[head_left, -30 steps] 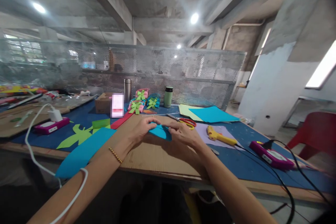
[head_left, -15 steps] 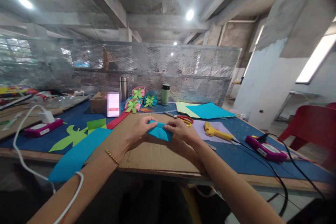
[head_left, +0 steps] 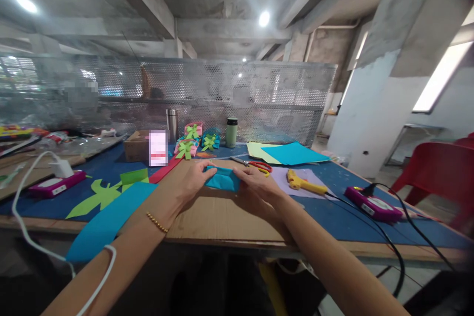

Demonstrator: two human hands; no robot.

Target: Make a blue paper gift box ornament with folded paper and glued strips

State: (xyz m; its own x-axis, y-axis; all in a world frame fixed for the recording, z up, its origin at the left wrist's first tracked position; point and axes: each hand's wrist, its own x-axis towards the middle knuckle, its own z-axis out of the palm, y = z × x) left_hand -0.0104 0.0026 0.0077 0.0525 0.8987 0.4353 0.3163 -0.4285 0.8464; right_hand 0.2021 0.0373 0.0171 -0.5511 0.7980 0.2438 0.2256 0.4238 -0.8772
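A small folded blue piece (head_left: 222,180) is held up over the brown cardboard (head_left: 225,219) in the middle of the table. My left hand (head_left: 196,180) pinches its left end between thumb and fingers. At the right end, my right hand (head_left: 254,181) grips it the same way. Just behind my right hand lie scissors with red and yellow handles (head_left: 261,166). A long blue sheet (head_left: 107,224) passes beside my left forearm, next to green leaf-shaped cutouts (head_left: 99,195).
Right of my hands are a yellow glue gun (head_left: 305,185) on purple paper and a purple power strip (head_left: 372,204) with a black cable. Behind stand a green bottle (head_left: 231,133), a steel flask (head_left: 172,126) and a cardboard box (head_left: 136,146). A white cable crosses my left forearm.
The blue piece has turned in my fingers, so its folded upper edge and a flatter front face show. Both hands still hold it. The whole view has shifted slightly.
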